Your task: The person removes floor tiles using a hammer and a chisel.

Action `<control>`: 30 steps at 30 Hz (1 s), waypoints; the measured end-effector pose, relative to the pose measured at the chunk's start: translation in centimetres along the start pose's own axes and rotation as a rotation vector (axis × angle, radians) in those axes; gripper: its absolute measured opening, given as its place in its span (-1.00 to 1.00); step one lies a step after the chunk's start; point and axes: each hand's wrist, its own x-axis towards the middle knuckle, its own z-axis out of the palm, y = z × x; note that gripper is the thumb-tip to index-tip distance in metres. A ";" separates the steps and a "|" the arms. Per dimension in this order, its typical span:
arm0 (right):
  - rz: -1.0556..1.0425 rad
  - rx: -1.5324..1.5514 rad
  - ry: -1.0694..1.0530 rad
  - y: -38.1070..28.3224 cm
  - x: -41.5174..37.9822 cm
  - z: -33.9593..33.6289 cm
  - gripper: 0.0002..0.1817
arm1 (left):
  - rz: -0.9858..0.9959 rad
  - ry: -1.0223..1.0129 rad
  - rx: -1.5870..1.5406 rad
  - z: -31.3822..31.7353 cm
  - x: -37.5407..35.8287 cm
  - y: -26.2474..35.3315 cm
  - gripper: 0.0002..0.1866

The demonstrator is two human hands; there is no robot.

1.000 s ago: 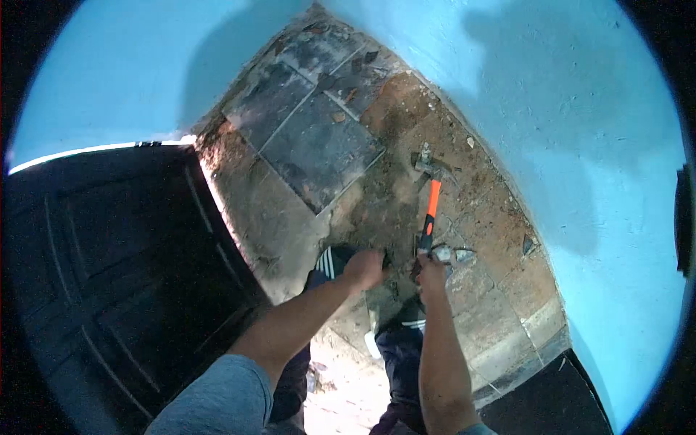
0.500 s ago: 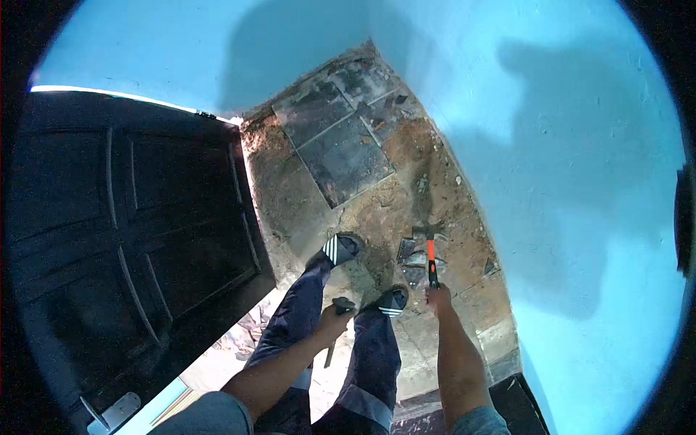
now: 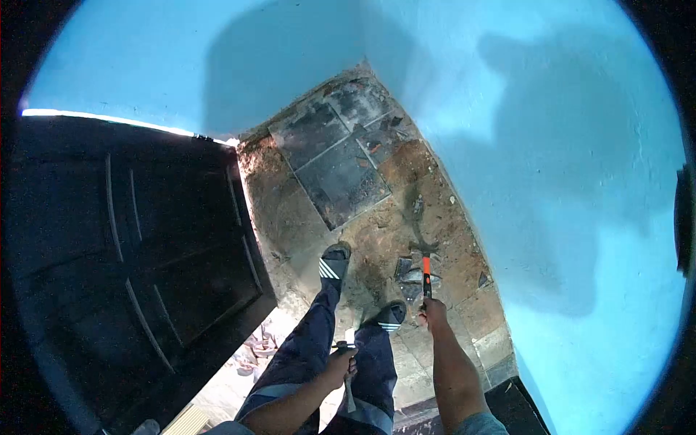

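My right hand is closed round the black end of a hammer with an orange and black handle. The hammer's dark head points away from me, over broken tile pieces on the floor. My left hand is closed round a dark tool in front of my legs; its kind is hard to make out. Larger dark floor tiles lie farther off, towards the corner, beside bare brown ground.
A dark panelled door stands on the left. Blue walls meet at the far corner. My feet in striped sandals are on the floor. Rubble lies past the door's edge.
The view has shifted, so the floor sits lower in it. My left hand has come down nearer my legs, and its tool has turned. My right hand still grips the hammer.
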 end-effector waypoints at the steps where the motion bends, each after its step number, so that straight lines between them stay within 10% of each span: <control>1: 0.028 0.008 0.011 -0.9 -0.6 1.0 -0.78 | -0.004 -0.023 -0.009 -0.3 0.2 0.6 -0.73; 7: -0.031 0.091 0.062 -2.1 1.2 4.8 -0.77 | 0.016 -0.073 0.017 -2.9 1.9 6.2 -0.78; 11: -0.327 -0.441 0.064 -2.6 0.4 5.3 -0.75 | 0.060 -0.060 -0.035 -4.5 1.5 10.9 -0.79; 17: -0.173 0.190 -0.133 -10.7 2.2 11.0 -0.84 | 0.090 -0.028 -0.302 -5.6 -0.3 19.8 -0.86; 30: -0.429 0.013 0.334 -8.7 15.4 7.2 -0.73 | 0.144 -0.025 -0.420 -1.9 8.7 8.8 -0.88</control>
